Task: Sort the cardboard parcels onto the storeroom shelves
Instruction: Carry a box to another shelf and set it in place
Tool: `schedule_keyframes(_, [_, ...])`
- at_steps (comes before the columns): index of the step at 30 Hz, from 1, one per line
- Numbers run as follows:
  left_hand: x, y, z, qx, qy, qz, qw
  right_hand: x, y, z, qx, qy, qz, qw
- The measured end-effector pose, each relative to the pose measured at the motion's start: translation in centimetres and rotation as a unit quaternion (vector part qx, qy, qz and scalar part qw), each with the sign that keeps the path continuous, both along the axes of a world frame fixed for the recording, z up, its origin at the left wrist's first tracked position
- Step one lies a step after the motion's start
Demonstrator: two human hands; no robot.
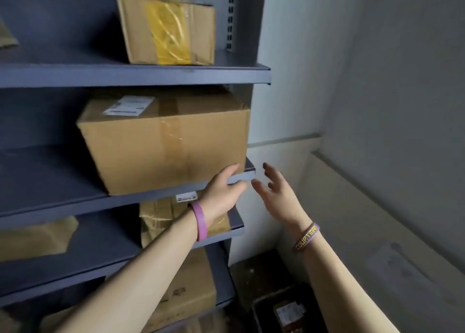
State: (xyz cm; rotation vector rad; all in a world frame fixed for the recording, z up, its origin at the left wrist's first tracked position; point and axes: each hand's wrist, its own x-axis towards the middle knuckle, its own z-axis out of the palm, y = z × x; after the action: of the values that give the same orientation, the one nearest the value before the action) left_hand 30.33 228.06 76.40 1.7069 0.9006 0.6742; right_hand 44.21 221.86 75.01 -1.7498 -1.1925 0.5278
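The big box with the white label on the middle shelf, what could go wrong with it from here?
1. The big box sits at the shelf's front right corner and looks to hang slightly past the front lip, so a nudge could tip it off.
2. The left hand rests at the shelf edge under that corner and could get pinched if the box slides forward.
3. The right hand is open in the air beside the shelf, touching nothing, so the box has no support on that side.

Bare forearms; a pink wristband (pixel 200 221) on the left, a purple yellow-lettered wristband (pixel 306 237) on the right.
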Motion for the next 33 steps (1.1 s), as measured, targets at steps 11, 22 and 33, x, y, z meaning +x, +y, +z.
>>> schedule_keyframes(11, [-29.8,-4.7,2.8,-0.022,-0.134,0.351,0.926,-27.7,4.1,2.0,0.053,0.174,0.266,0.947])
schedule_keyframes(22, [-61.2,-8.8,3.2,0.015,-0.12,0.536,0.835,-60.3,5.8,1.8,0.029,0.207,0.425,0.881])
schedule_keyframes(33, [-82.1,-10.4,3.4,0.022,-0.09,0.596,0.798,-82.6,7.1,2.4,0.031,0.219,0.489,0.844])
